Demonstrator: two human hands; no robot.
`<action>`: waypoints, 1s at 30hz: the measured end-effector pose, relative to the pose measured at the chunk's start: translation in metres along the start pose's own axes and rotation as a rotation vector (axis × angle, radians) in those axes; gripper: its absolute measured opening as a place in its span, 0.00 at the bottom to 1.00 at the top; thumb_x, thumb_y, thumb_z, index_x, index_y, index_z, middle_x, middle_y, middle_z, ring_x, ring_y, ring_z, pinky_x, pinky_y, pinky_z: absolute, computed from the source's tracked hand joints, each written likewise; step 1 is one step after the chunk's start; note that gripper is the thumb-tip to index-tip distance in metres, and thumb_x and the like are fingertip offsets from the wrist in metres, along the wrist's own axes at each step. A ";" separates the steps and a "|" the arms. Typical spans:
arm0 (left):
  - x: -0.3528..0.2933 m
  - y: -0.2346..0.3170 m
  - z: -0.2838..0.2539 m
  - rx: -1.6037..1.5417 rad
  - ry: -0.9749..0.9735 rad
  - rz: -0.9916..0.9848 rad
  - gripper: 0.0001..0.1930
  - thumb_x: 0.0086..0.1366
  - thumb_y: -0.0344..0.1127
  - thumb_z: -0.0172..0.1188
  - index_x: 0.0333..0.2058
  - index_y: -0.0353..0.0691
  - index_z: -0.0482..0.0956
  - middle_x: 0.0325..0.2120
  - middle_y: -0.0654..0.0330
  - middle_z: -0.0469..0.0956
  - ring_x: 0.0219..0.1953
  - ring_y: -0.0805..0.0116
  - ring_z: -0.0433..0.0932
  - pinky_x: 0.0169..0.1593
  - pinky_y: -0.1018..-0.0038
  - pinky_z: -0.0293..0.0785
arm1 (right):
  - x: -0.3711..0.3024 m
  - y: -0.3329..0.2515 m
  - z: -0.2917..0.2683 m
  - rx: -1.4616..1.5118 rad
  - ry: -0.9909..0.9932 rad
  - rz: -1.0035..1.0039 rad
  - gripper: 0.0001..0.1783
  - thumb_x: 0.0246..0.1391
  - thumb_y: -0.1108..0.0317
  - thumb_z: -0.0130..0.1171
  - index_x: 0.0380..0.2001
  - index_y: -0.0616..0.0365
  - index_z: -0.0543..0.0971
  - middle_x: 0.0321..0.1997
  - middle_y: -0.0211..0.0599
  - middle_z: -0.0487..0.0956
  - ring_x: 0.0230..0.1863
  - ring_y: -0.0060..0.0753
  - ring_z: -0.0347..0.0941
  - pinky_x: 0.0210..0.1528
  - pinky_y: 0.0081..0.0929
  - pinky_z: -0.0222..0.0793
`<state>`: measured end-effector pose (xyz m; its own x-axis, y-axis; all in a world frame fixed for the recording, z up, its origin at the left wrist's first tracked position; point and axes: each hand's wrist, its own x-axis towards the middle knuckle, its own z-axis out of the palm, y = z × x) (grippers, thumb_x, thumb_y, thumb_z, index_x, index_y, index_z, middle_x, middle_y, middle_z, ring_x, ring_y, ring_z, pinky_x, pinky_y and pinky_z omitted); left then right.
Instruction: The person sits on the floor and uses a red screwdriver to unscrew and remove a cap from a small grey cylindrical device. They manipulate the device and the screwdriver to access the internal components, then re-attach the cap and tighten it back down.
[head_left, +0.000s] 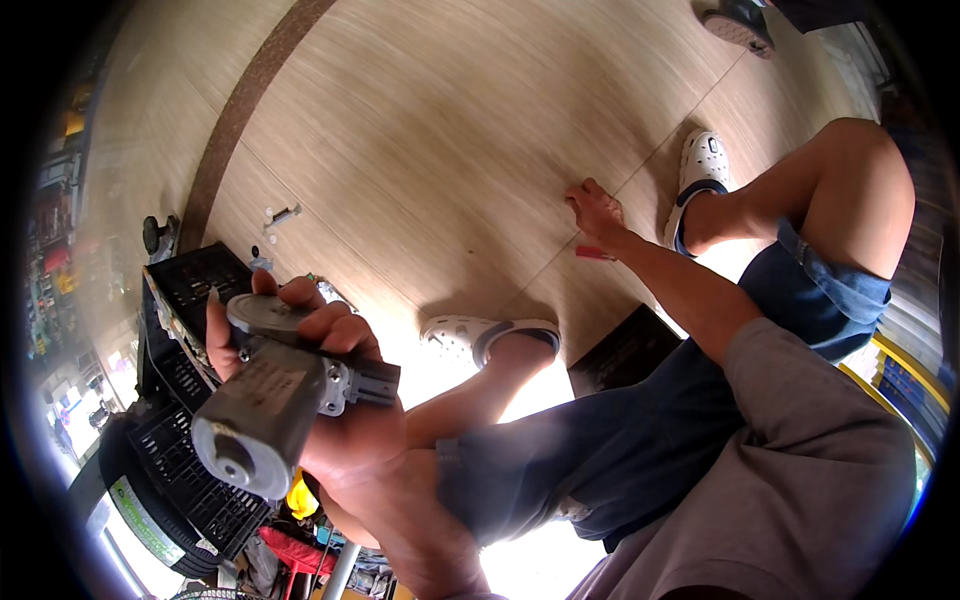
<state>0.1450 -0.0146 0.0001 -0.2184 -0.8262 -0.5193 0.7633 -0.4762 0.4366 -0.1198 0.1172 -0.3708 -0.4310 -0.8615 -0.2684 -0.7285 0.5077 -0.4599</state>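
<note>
My left hand (352, 432) is raised close to view and closed round a grey metal electric motor (262, 400). The motor has a cylindrical body, a round flat gear housing (268, 313) under my fingers, and a dark connector block (362, 384) on its side. My right hand (598, 212) is stretched out low over the floor, its fingers slightly bent and apart, with nothing visible in them. Beside that wrist shows a small red piece (594, 253), partly hidden by the forearm; its kind cannot be told.
Black plastic crates (180, 440) and a tyre (135, 505) stand at the left. Small metal parts (283, 215) lie on the tiled floor (470, 150) near them. A dark flat box (625, 350) lies between my white clogs (455, 338). Another person's shoe (738, 30) is at the far right.
</note>
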 end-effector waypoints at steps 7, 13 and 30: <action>0.004 -0.017 0.002 0.012 -0.173 0.119 0.20 0.71 0.48 0.55 0.51 0.37 0.75 0.37 0.48 0.78 0.33 0.58 0.82 0.35 0.67 0.81 | 0.004 -0.004 -0.010 0.009 -0.056 -0.044 0.07 0.62 0.64 0.55 0.42 0.50 0.76 0.46 0.42 0.73 0.44 0.51 0.77 0.44 0.47 0.74; 0.012 -0.021 0.017 0.050 -0.013 0.092 0.18 0.66 0.54 0.59 0.39 0.45 0.76 0.26 0.59 0.80 0.24 0.68 0.80 0.28 0.73 0.76 | 0.027 -0.020 -0.041 0.092 0.032 0.026 0.08 0.60 0.65 0.55 0.39 0.55 0.76 0.41 0.46 0.77 0.42 0.52 0.77 0.43 0.45 0.73; 0.012 -0.044 0.065 -0.030 0.068 0.301 0.17 0.61 0.57 0.61 0.29 0.52 0.75 0.20 0.69 0.74 0.24 0.75 0.77 0.25 0.76 0.72 | 0.026 -0.204 -0.388 0.473 0.096 -0.682 0.08 0.60 0.66 0.62 0.35 0.60 0.82 0.28 0.34 0.81 0.29 0.22 0.73 0.33 0.26 0.70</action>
<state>0.0696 -0.0234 0.0227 0.0612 -0.9062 -0.4184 0.8056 -0.2027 0.5568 -0.1890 -0.0074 0.0443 -0.0354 -0.9645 0.2616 -0.5552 -0.1986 -0.8076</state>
